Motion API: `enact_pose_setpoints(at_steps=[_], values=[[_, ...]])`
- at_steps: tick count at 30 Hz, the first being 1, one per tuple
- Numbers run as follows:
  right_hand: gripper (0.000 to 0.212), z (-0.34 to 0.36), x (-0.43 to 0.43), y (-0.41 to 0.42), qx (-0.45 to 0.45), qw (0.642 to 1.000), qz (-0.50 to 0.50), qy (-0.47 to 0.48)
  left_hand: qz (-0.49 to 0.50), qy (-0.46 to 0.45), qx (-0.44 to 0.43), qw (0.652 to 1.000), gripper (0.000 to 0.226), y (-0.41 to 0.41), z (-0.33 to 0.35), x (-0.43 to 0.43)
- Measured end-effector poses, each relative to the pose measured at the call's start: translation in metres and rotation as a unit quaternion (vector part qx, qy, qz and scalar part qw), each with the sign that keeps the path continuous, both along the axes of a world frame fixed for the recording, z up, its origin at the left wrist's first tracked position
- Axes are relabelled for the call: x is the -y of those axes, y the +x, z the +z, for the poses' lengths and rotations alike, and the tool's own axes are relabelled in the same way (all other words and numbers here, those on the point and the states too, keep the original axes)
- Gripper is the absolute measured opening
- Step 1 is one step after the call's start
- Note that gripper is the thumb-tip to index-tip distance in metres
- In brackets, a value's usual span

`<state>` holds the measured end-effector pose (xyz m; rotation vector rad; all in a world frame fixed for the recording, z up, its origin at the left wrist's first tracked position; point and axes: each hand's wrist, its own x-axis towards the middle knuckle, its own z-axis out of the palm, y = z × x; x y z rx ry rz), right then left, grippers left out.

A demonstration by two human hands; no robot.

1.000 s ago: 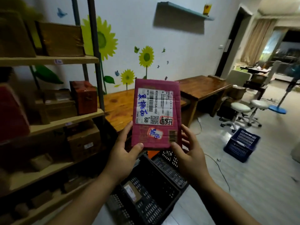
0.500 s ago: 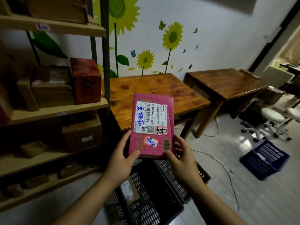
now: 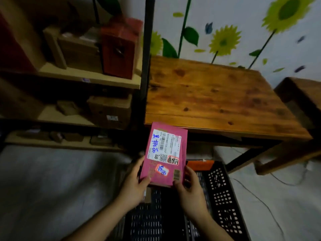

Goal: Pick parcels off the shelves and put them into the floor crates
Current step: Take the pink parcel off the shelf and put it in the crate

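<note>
The pink parcel (image 3: 164, 153) is gripped at its near edge by the left hand (image 3: 133, 186) and right hand (image 3: 192, 190); lower it flat into the black crate (image 3: 220, 197) before release.

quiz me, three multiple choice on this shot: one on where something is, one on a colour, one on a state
1. Where is the parcel?
A on the table
B held over the crate
C on the floor

2. What colour is the box at the right end of the upper shelf?
A red
B blue
C white

3. How is the parcel held?
A by one hand
B by both hands
C not held

Key:
1 B, it is in the air with the crate's open top below it.
2 A, its faces are dark red.
3 B, the left hand and right hand each grip a lower corner, thumbs on the front.
</note>
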<state>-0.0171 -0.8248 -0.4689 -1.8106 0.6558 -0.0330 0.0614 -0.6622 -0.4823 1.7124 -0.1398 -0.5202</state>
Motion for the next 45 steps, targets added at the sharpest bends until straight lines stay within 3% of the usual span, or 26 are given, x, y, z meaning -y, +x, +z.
enact_pose_setpoints(at_steps=[5, 8, 14, 20, 25, 33, 37, 40, 45], values=[[0.035, -0.098, 0.047, -0.003, -0.055, 0.997, 0.049, -0.012, 0.037, 0.077, -0.059, 0.995, 0.064, -0.022, -0.099, 0.047], [0.037, -0.166, 0.065, -0.002, -0.074, 0.996, 0.047, -0.006, 0.035, 0.138, -0.065, 0.988, 0.067, -0.024, -0.169, 0.07], [0.062, -0.324, 0.083, 0.004, -0.134, 0.987, 0.074, -0.047, 0.012, 0.222, -0.035, 0.974, 0.064, -0.017, -0.325, 0.098], [0.052, -0.452, 0.094, 0.027, -0.192, 0.971, 0.095, -0.102, -0.057, 0.297, 0.022, 0.953, 0.055, -0.009, -0.463, 0.12], [0.057, -0.527, 0.09, 0.036, -0.228, 0.969, 0.061, -0.074, -0.092, 0.311, 0.025, 0.946, 0.059, -0.002, -0.543, 0.13], [0.052, -0.596, 0.086, 0.042, -0.259, 0.965, -0.031, 0.0, -0.179, 0.406, 0.029, 0.896, 0.072, 0.003, -0.624, 0.134], [0.056, -0.625, 0.081, 0.051, -0.299, 0.954, 0.013, -0.009, -0.206, 0.435, 0.053, 0.875, 0.079, 0.007, -0.644, 0.127], [0.059, -0.632, 0.087, 0.056, -0.324, 0.944, 0.054, -0.016, -0.239, 0.453, 0.024, 0.859, 0.086, 0.011, -0.647, 0.122], [0.064, -0.584, 0.091, 0.059, -0.369, 0.917, 0.14, -0.064, -0.242, 0.454, -0.006, 0.857, 0.084, 0.018, -0.589, 0.107]])
